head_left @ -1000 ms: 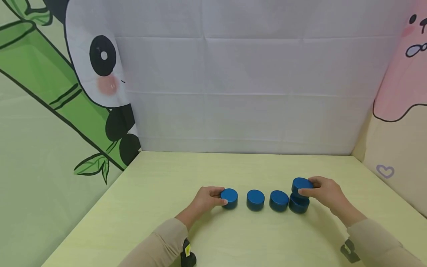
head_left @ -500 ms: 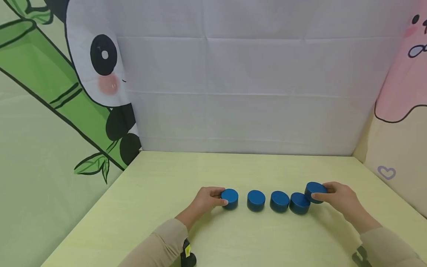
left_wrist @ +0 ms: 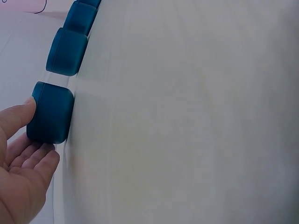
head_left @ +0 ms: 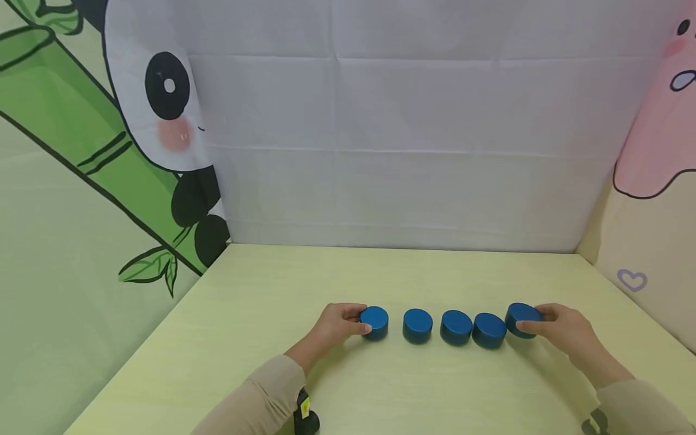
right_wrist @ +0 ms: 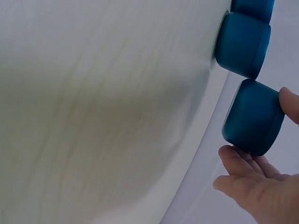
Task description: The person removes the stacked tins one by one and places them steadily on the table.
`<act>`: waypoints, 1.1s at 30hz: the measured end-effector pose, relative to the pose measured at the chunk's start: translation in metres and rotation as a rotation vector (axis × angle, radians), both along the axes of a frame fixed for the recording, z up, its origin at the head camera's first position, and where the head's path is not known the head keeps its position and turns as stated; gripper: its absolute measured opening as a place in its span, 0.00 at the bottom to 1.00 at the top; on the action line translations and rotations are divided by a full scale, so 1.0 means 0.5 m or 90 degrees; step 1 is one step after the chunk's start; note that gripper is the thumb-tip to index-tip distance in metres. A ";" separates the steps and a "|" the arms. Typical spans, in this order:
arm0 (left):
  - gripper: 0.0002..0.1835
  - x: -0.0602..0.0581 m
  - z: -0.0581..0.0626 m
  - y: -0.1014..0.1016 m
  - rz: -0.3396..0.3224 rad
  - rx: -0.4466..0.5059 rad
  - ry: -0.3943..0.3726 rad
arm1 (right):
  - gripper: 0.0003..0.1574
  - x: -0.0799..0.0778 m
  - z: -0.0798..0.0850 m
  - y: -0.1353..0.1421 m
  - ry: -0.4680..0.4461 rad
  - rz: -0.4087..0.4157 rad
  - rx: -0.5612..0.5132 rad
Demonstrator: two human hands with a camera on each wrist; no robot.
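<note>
Several short blue round canisters run in a row across the table in the head view. My left hand (head_left: 338, 326) pinches the leftmost canister (head_left: 374, 324) between thumb and fingers; it stands upright on the table. A fine seam circles this canister near its top in the left wrist view. My right hand (head_left: 565, 329) grips the rightmost canister (head_left: 523, 315) from its right side. That one is tilted and held close over the table, its lower left edge right beside the neighbouring canister (head_left: 488, 330). Its underside shows partly in the right wrist view.
Between the hands stand two more canisters, one (head_left: 417, 326) with gaps on both sides and another (head_left: 455, 328) close beside the fourth. The pale yellow table (head_left: 408, 393) ends at a white cloth backdrop (head_left: 402, 151). Cartoon-printed panels (head_left: 70, 338) flank both sides.
My right hand has moved its canister right and down, from above the fourth canister to a place beside it. My left hand has stayed on the leftmost canister.
</note>
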State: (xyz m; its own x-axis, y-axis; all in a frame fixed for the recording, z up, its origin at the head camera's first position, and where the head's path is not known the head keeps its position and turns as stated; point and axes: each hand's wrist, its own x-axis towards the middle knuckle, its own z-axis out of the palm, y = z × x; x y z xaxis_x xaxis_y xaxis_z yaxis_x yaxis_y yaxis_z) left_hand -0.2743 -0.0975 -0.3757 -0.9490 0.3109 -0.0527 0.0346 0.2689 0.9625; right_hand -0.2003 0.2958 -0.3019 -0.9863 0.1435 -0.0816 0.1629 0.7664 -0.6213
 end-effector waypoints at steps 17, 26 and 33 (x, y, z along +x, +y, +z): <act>0.28 0.002 0.001 0.000 0.001 0.004 -0.005 | 0.57 -0.006 -0.036 0.015 -0.050 -0.008 -0.009; 0.29 0.003 -0.001 -0.001 -0.003 0.017 -0.004 | 0.54 -0.014 -0.039 0.014 -0.045 0.000 0.001; 0.28 0.002 0.000 -0.001 -0.001 0.012 -0.005 | 0.54 -0.013 -0.038 0.012 -0.053 -0.001 -0.010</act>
State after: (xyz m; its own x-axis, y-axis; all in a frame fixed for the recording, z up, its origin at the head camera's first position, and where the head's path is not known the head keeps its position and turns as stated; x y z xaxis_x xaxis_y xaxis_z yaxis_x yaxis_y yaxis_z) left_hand -0.2733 -0.0980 -0.3758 -0.9483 0.3129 -0.0536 0.0280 0.2506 0.9677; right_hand -0.2066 0.3021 -0.3207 -0.9757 0.1433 -0.1655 0.2158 0.7567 -0.6172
